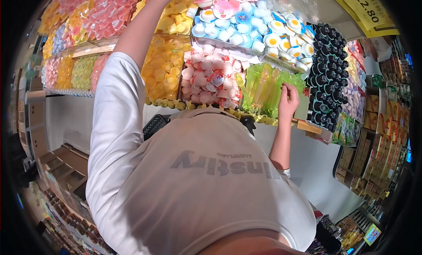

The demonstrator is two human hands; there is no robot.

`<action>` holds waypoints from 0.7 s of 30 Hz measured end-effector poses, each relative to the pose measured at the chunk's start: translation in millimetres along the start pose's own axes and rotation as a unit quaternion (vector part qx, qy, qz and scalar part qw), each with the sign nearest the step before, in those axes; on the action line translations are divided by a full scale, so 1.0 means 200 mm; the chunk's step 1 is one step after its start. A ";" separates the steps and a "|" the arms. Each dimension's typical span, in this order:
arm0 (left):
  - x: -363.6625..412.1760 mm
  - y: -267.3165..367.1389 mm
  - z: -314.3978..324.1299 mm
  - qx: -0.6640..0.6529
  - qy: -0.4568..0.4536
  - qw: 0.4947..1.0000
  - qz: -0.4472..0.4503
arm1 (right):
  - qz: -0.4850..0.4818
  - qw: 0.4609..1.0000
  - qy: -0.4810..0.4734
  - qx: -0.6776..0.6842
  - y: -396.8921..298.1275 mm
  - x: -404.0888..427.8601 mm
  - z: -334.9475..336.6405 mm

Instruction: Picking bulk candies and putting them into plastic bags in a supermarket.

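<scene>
My left hand is out of view beyond the top edge; only my left forearm (141,34) shows, stretched over the yellow jelly cups. My right hand (288,99) hovers by the right end of a bin of green jelly sticks (263,85), fingers loosely bent, with nothing visible in it. A few orange sticks lie among the green ones. To their left are pink-and-white jelly cups (211,75), and farther left a clear bin of yellow jelly cups (163,69). Beyond these sit blue-and-white cups (235,27) and fried-egg-shaped sweets (286,37).
Dark cups with clear domed tops (326,77) stand in rows on the right. A yellow price sign (367,11) hangs at the upper right. Pink heart-shaped cups (113,13) are heaped at the upper left. Stacked cartons (379,156) line the right side.
</scene>
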State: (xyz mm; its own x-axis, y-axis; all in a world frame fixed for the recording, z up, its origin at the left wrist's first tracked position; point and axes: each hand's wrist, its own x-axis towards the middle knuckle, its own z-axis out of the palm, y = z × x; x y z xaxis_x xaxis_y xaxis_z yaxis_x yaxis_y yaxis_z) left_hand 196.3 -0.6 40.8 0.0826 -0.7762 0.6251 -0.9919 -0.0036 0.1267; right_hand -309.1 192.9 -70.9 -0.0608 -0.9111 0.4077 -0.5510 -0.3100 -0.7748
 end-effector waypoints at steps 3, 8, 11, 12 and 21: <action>0.09 0.07 -0.05 -0.049 -0.045 0.989 -0.130 | -0.003 1.000 -0.019 -0.006 -0.04 -0.05 -0.03; 0.18 0.16 -0.25 -0.084 -0.071 0.987 -0.117 | 0.055 0.998 -0.018 -0.009 0.05 -0.19 -0.07; 0.22 0.19 -0.25 -0.132 0.023 0.989 -0.066 | 0.077 0.997 -0.024 -0.007 0.04 -0.24 -0.09; 0.26 0.03 -0.11 -0.113 0.060 0.990 -0.067 | 0.074 0.997 -0.026 -0.001 0.03 -0.23 -0.08; 0.39 -0.18 -0.18 -0.187 0.212 0.959 -0.030 | 0.090 0.995 -0.033 0.011 0.04 -0.26 -0.06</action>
State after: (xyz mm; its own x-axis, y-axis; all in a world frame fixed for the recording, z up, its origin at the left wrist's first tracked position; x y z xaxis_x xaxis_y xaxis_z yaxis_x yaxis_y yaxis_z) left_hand 241.5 -37.7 112.4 0.2489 -0.4559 0.8545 -0.8867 0.2477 0.3905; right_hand -319.8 241.5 -93.7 -0.1019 -0.9678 0.2303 -0.5182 -0.1460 -0.8427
